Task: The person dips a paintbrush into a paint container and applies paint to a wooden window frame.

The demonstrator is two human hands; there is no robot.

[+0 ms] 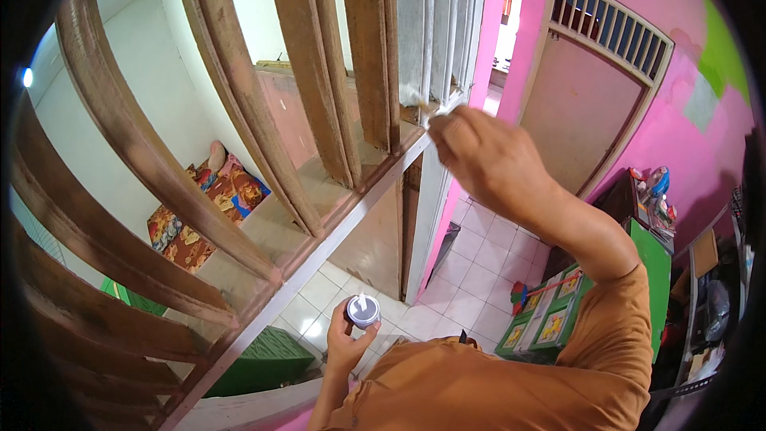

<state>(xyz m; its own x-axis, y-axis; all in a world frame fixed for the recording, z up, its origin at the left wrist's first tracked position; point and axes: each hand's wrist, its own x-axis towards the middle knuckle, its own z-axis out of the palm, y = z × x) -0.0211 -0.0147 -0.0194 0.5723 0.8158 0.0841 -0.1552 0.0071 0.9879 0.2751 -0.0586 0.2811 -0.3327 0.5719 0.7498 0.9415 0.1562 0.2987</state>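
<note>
My left hand point(343, 343) holds a small round paint tin point(365, 322) low in front of my body. Its inside looks grey, with a thick white streak at the far rim. Up at the right end of the slatted frame, my right hand point(488, 152) is closed on what looks like a paintbrush point(423, 105), partly hidden and blurred. It is at the foot of a whitish-grey upright point(411, 24), beside the brown wooden slats point(315, 56). A ledge point(351, 222) with a white front edge runs under them.
Beyond the slats lies a patterned mattress point(211, 203). A pink-brown door point(581, 104) stands at the right in a pink wall. Below are pale floor tiles point(471, 255), a green cabinet point(550, 319) and a green box-like thing point(267, 359). Cluttered shelves point(710, 303) line the far right.
</note>
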